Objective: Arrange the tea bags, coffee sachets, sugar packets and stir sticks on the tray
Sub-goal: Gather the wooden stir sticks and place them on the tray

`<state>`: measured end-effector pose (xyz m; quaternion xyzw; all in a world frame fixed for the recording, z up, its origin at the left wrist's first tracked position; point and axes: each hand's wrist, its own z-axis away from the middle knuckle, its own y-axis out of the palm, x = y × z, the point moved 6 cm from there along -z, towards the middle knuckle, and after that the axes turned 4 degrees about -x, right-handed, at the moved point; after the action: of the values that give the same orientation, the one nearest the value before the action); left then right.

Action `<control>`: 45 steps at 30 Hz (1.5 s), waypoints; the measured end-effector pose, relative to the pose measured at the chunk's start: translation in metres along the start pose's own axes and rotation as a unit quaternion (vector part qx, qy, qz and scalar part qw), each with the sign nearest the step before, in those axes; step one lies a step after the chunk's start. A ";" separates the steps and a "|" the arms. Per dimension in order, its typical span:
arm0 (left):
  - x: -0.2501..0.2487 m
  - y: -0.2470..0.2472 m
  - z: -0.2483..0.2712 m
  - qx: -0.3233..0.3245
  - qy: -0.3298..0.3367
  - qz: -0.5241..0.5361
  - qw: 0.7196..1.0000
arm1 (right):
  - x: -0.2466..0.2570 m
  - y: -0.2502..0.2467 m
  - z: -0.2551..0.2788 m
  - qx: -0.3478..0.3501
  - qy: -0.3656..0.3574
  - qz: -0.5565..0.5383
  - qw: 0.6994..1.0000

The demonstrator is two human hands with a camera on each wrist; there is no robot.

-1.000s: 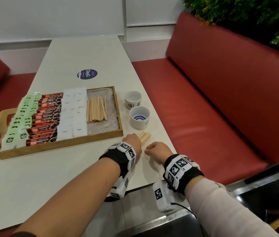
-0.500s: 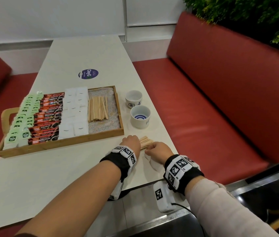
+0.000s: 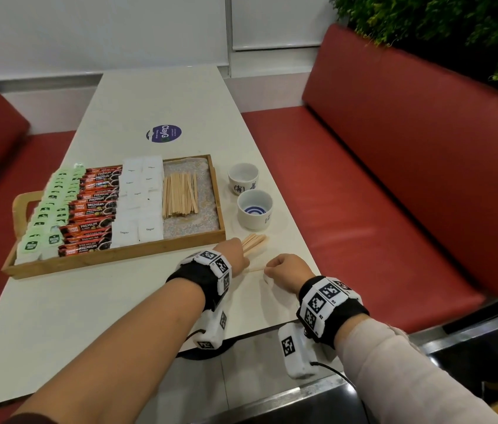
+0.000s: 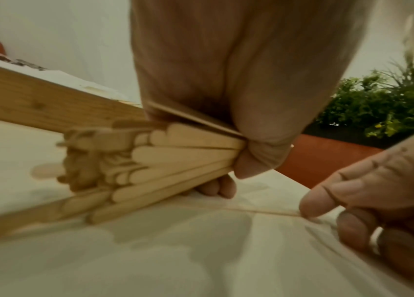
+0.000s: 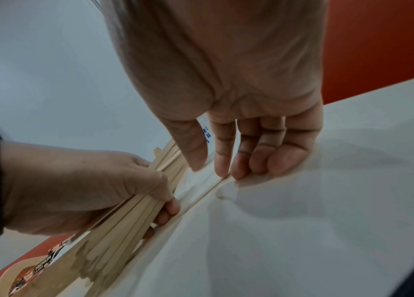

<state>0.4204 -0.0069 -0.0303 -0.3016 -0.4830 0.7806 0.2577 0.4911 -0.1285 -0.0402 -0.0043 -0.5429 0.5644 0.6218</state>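
Left hand (image 3: 231,251) clenches the stick bundle (image 4: 150,160); right hand (image 3: 287,270) pinches one thin, light, stiff stick (image 5: 200,198) lying flat near the table's right edge; lift by its end.

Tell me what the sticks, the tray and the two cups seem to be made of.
Sticks: thin pale wood, unfinished, matte. Tray: light wood with visible grain and a knot. Cups: probably glazed ceramic, glossy white with blue markings.
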 end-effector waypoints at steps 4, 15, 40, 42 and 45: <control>0.008 0.001 -0.002 0.014 -0.008 0.019 1.000 | 0.001 0.001 -0.001 0.002 -0.001 0.007 1.000; 0.006 0.008 0.002 0.000 0.064 0.007 0.998 | 0.003 0.000 -0.003 -0.044 0.011 0.010 0.999; -0.008 0.010 0.006 0.023 0.095 -0.017 0.995 | -0.008 0.000 -0.005 -0.030 0.042 -0.102 0.993; -0.009 0.008 0.009 0.024 0.102 0.000 0.994 | -0.006 0.000 0.000 -0.015 0.060 -0.149 0.987; -0.009 0.003 0.013 0.026 0.109 0.026 0.993 | 0.012 -0.001 0.009 0.032 0.037 -0.199 0.979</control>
<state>0.4171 -0.0221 -0.0267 -0.3904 -0.4233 0.7621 0.2960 0.4827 -0.1257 -0.0277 0.1024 -0.4912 0.4456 0.7414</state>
